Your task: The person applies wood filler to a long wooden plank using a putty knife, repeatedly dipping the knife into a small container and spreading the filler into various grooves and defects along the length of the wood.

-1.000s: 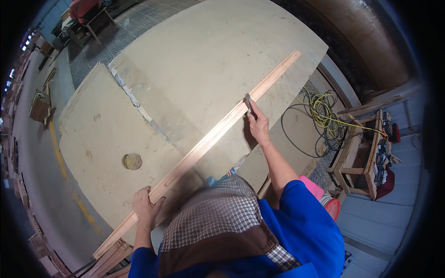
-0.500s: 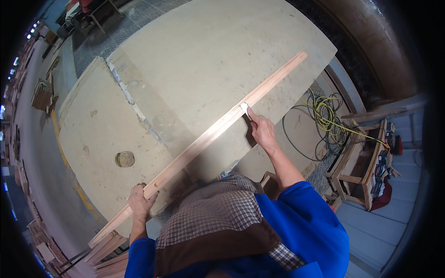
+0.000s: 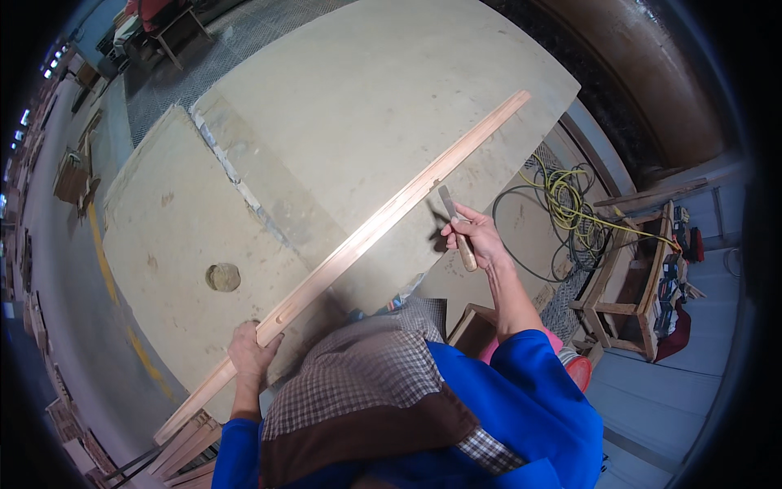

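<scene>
Head view, single: wide fisheye, left of a side-by-side pair, worn on the head. Faces steeply downward and ahead; upright, unmirrored. Centre of view: between left grip (image 3: pixel 252 350) and right grip (image 3: pixel 485 243). Range: near, with the wearer's apron (image 3: pixel 350 383) below both grips, table (image 3: pixel 358 122) spreading beyond them. Floor (image 3: pixel 81 301) bends along the rim, left of the left grip.

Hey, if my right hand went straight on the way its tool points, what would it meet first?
Most likely the long wooden strip: the tool in your right hand points toward it and appears just short, though depth is hard to judge.
</scene>
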A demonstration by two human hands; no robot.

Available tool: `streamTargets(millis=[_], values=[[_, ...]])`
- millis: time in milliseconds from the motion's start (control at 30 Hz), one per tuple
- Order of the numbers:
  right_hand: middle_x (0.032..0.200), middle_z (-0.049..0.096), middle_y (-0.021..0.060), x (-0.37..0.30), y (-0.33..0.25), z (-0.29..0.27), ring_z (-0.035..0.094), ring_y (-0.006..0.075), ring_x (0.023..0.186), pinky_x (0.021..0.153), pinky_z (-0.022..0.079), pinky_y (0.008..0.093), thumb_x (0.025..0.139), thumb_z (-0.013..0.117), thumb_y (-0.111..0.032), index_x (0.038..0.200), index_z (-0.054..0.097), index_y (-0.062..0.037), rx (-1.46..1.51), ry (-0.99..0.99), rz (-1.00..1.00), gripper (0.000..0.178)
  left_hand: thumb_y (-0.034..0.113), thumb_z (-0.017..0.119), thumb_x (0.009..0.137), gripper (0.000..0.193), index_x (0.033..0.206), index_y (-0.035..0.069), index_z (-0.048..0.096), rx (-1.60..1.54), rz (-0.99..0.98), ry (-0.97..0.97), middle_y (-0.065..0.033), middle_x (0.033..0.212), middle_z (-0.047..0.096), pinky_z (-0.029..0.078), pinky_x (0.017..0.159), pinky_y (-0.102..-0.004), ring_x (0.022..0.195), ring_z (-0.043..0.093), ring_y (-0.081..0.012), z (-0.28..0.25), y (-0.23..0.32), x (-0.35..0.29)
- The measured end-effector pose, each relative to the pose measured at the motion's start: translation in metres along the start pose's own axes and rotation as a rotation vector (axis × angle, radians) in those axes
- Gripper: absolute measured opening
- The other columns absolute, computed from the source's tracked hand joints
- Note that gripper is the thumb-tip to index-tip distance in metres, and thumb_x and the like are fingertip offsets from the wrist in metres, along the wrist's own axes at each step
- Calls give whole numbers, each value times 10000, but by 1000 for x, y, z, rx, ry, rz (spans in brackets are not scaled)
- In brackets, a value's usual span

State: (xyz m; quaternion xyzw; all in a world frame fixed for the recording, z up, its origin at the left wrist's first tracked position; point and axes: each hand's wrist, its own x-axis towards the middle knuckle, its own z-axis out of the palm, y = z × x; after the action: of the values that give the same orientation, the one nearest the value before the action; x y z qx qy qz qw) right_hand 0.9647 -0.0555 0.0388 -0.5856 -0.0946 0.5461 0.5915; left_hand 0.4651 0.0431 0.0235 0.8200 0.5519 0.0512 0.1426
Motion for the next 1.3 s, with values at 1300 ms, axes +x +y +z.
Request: streamTargets(millis=[1300], values=[[682,631,144,6,-72,87,609,186,578,597,511,345,750,639,-76,1210,650,18,-1378,96,-18,470,485,807,663,539,880,69,542,-126,41,34,-127,837,566,440,653,-469,806,573,-355,-5,3,4]])
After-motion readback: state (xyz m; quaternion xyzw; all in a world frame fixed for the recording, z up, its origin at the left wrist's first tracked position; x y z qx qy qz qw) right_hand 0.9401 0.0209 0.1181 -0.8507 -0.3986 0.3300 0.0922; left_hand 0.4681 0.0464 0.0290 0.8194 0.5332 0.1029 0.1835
